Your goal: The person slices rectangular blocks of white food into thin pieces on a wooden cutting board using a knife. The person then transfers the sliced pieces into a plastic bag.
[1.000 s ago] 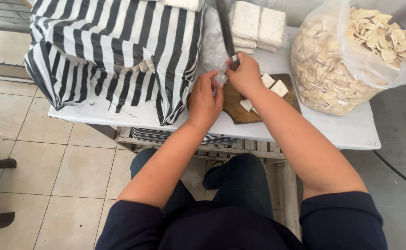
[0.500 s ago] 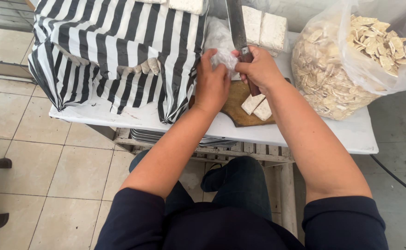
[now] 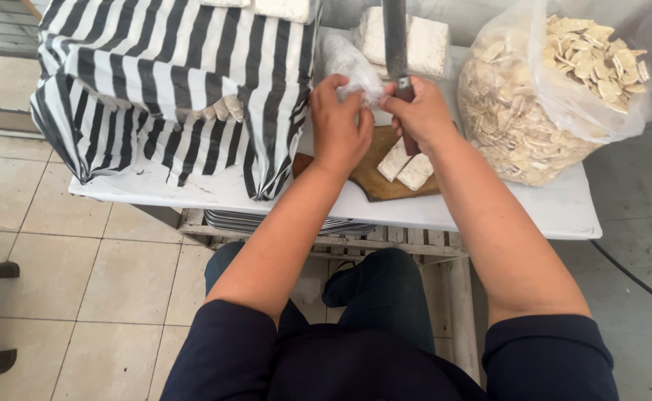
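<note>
Both hands up over the cutting board (image 3: 374,182) now. Left hand (image 3: 338,132) is curled, fingertips pinching a crumpled bit of clear plastic wrap (image 3: 349,63), closed on it. Right hand (image 3: 421,111) is wrapped tight round the dark handle of a big knife (image 3: 396,37), blade pointing up & away from the person, toward the far side of the table; thumb and forefinger also touch the plastic, right where the left hand has it. So the wrap sits between the two hands, just above the board.

On the board, under the right wrist: two pale rectangular slabs (image 3: 406,165), side by side, touching. Board is brown wood, near the front edge of the white table (image 3: 563,212).

Behind the hands, more pale blocks (image 3: 428,46) stacked, partly hidden by the knife. Right of the hands, a big clear bag (image 3: 534,111) stuffed w/ pale cut chips, open at the top, leaning close to the right forearm. Left of the hands, a black-and-white striped bag (image 3: 170,82) draped over the table's edge, a few pale pieces showing through a gap in it, more white blocks on top.

Below the tabletop, a stack of metal trays (image 3: 266,221) on a wooden shelf. Tiled floor to the left, dark trousers underneath.
</note>
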